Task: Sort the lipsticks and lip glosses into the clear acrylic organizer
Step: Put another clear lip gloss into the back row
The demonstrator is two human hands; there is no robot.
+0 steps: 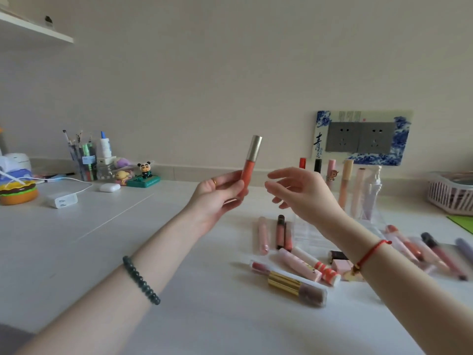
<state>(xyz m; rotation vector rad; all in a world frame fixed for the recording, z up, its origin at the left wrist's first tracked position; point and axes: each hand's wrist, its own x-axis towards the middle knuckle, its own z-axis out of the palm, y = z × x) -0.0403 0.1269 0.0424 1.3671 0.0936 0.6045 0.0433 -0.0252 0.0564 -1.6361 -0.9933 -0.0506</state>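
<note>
Closest in: two bare forearms, a dark bead bracelet (140, 280) on the left, a red string bracelet (371, 254) on the right. Further out, left hand (217, 194) raised above the white desk (89, 239), fingers and thumb curled round the lower end of an orange lip gloss tube (251, 162), holding it nearly upright, metallic cap on top, leaning slightly rightward. Right hand (302, 193) just beside the tube, not touching, fingers loosely spread and a little bent, holding nothing.

Behind the right hand, partly hidden: clear acrylic organizer (372, 201) with several standing tubes (345, 180) already in it, red, black, pink and peach. Exact compartments impossible to tell through the clear walls. Below and to the right, loose lipsticks and glosses (435, 249) lying flat on the desk, among them a pink tube (263, 235) and a gold-banded tube (289, 283) in a clear sleeve. Sorting judged partway, with plenty left.

Handling, as a judgement: light, rigid, smooth-walled, probably a bit slippery; round, so prone to rolling if laid down. Best taken mid-barrel or just under the cap, pinched between thumb and two fingers, then lowered cap-up into a free slot. Better not lifted by the cap alone, given the risk of unscrewing. Organizer likely light too and easily nudged; worth steadying with the free hand.
</note>
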